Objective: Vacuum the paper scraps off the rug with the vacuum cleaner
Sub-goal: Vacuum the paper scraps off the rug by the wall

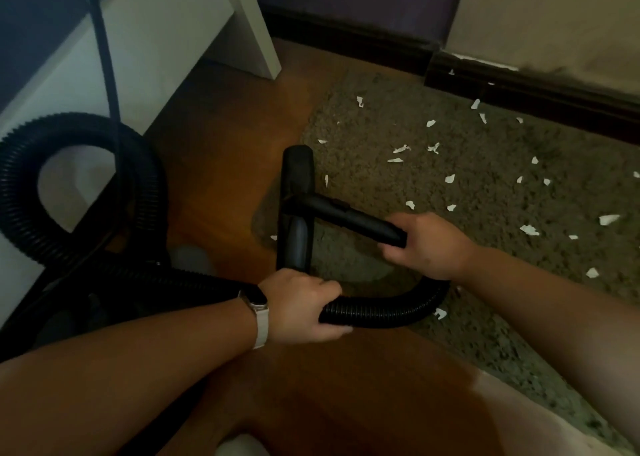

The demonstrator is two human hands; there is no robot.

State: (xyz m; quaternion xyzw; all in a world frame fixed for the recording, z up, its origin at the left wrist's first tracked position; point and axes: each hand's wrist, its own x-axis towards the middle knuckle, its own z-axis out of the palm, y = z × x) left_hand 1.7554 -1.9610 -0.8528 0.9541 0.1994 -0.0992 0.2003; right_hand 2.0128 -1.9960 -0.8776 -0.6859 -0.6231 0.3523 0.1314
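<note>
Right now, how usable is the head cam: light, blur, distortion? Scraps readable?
Head view: dim, warm cast, lower left darkest, so the black hose, wand and nozzle lose detail; white paper scraps pop against the rug; left hand on the hose and right hand on the wand read fine; mild softness, wide-angle bowing at the edges, no glare.

Dim, warm-toned view on my feed, soft focus throughout, white paper scraps [401, 149] the brightest spots, black hose [381, 312] losing detail in shadow, wide-angle bending at the edges
</note>
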